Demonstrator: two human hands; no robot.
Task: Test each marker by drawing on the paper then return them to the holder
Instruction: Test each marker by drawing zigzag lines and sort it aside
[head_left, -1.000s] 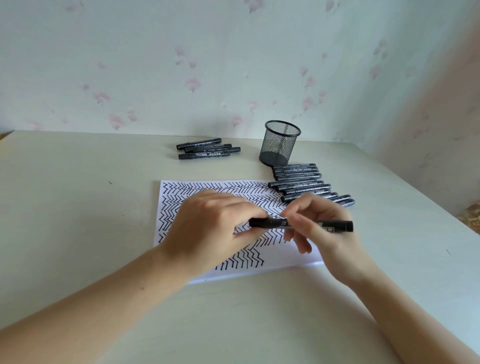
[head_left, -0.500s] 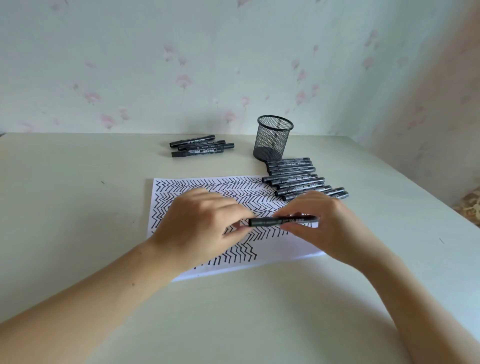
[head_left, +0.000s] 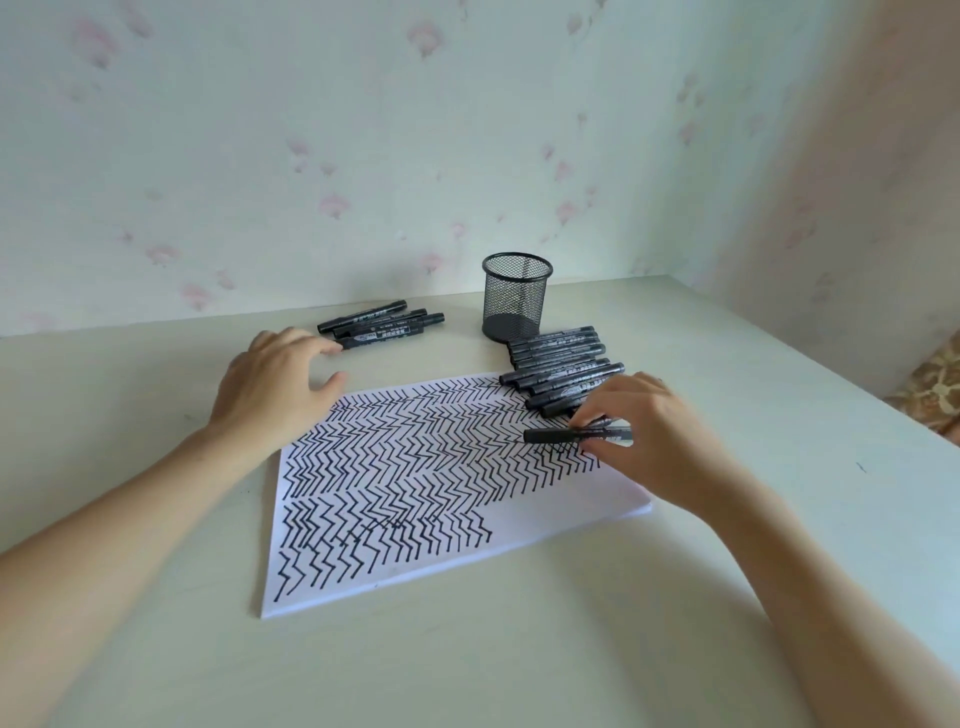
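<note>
Fingers of the right hand (head_left: 657, 441) pinched a capped black marker (head_left: 558, 434) level above the paper (head_left: 441, 545); the left hand (head_left: 270, 387), loosely spread, reached toward three markers (head_left: 382, 327), holding nothing.

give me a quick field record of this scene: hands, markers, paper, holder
left hand: open, reaching toward the small marker group
right hand: pinches one capped marker over the paper
paper: on the table, mostly covered with black zigzag lines
marker row: lying beside the paper, near the holder
holder: black mesh cup, upright, no markers visible inside
</note>
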